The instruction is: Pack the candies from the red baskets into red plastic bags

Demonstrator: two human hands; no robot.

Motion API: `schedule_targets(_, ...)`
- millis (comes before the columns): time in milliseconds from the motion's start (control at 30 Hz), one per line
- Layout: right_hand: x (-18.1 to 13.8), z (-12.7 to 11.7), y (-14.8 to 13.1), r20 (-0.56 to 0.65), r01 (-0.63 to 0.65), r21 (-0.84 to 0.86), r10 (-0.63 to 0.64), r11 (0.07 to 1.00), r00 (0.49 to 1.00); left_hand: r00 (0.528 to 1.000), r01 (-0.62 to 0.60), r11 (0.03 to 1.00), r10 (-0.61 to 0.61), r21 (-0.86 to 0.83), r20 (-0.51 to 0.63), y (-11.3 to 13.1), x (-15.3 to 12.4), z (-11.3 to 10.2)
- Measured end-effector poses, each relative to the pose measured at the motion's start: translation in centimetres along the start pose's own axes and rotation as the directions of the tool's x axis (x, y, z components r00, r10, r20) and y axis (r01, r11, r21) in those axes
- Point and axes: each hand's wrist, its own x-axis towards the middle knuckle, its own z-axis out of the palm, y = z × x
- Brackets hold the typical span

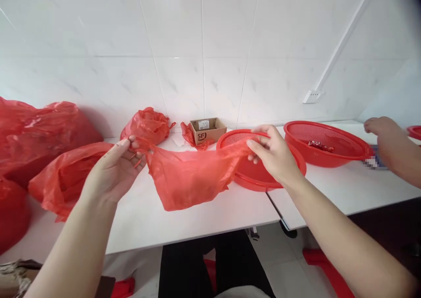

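A thin red plastic bag [190, 175] is stretched sideways between my two hands, above the white table [210, 221]. My left hand [113, 171] pinches its left end between thumb and fingers. At the other end, my right hand [271, 155] grips the bag's right corner. The bag hangs loosely and looks flat; I cannot tell whether anything is inside. Behind my right hand stands a red plastic basket [297, 162] with perforated sides, partly hidden by the hand and the bag.
Filled red bags [55, 131] crowd the left side, with an open red bag [72, 171] nearer me. Against the wall are a tied red bag [148, 125] and a small cardboard box [208, 131]. A second red basket [329, 160] holds small packets. Another person's hand [381, 127] is at right.
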Motion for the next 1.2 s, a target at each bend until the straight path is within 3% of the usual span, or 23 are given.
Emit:
schedule_targets(67, 2.7, -0.2, -1.8, 0.183, -0.028, -0.085, 0.043, 0.996, 0.982, 0.997, -0.077, 0.997, 0.077, -0.003, 0.000, 1.5, 0.0, 1.6)
schedule_targets(133, 4.4, 0.1, -3.1, 0.367, -0.010, -0.162, 0.069, 0.987, 0.928, 0.984, -0.179, 0.980, 0.180, 0.084, -0.002, 2.4, -0.3, 2.9)
schedule_targets(200, 5.5, 0.6, -4.1, 0.368, 0.081, -0.136, -0.025, 0.987, 0.929, 0.969, -0.245, 0.952, 0.248, 0.185, 0.010, 2.9, -0.5, 3.7)
schedule_targets(300, 6.3, 1.4, -5.3, 0.313, 0.248, -0.177, -0.184, 0.953, 0.932, 0.965, -0.261, 0.950, 0.257, 0.169, 0.044, 3.1, -0.1, 3.9)
schedule_targets(400, 7.1, 2.2, -6.2, 0.388, 0.334, -0.317, -0.200, 0.888, 0.900, 0.977, -0.208, 0.969, 0.198, 0.133, 0.081, 2.8, 0.7, 3.2)
schedule_targets(467, 7.8, 2.8, -6.7, 0.351, 0.354, -0.315, -0.239, 0.880, 0.905, 0.983, -0.103, 0.975, 0.069, 0.197, 0.171, 2.4, 1.1, 2.8)
schedule_targets(533, 8.3, 3.7, -7.1, 0.368, 0.385, -0.280, -0.272, 0.880, 0.889, 0.956, -0.010, 0.945, -0.087, 0.327, 0.281, 1.9, 1.3, 2.9)
schedule_targets(600, 8.7, 5.0, -7.5, 0.503, 0.445, -0.221, -0.289, 0.868, 0.815, 0.906, 0.017, 0.871, -0.221, 0.491, 0.361, 1.3, 1.6, 3.6)
schedule_targets(700, 9.0, 7.4, -8.2, 0.706, 0.529, -0.098, -0.316, 0.843, 0.634, 0.842, -0.041, 0.758, -0.325, 0.652, 0.431, 0.0, 2.2, 5.5)
schedule_targets(767, 9.3, 8.6, -8.5, 0.742, 0.537, -0.034, -0.339, 0.843, 0.578, 0.833, -0.067, 0.733, -0.333, 0.677, 0.443, -0.8, 2.9, 6.5)
schedule_targets(900, 10.1, 9.5, -6.9, 0.612, 0.483, 0.055, -0.412, 0.874, 0.675, 0.872, -0.011, 0.732, -0.326, 0.681, 0.365, -1.6, 4.2, 6.6)
schedule_targets(1000, 10.5, 9.2, -4.2, 0.614, 0.415, 0.034, -0.346, 0.909, 0.709, 0.884, 0.040, 0.743, -0.338, 0.668, 0.322, -1.7, 4.7, 5.8)
schedule_targets(1100, 9.8, 8.8, -2.3, 0.595, 0.337, 0.045, -0.296, 0.941, 0.747, 0.862, 0.056, 0.754, -0.367, 0.654, 0.349, -1.8, 4.6, 5.2)
schedule_targets(1200, 7.8, 8.0, -2.6, 0.509, 0.294, 0.132, -0.320, 0.947, 0.799, 0.839, 0.032, 0.772, -0.366, 0.635, 0.403, -1.7, 4.3, 5.1)
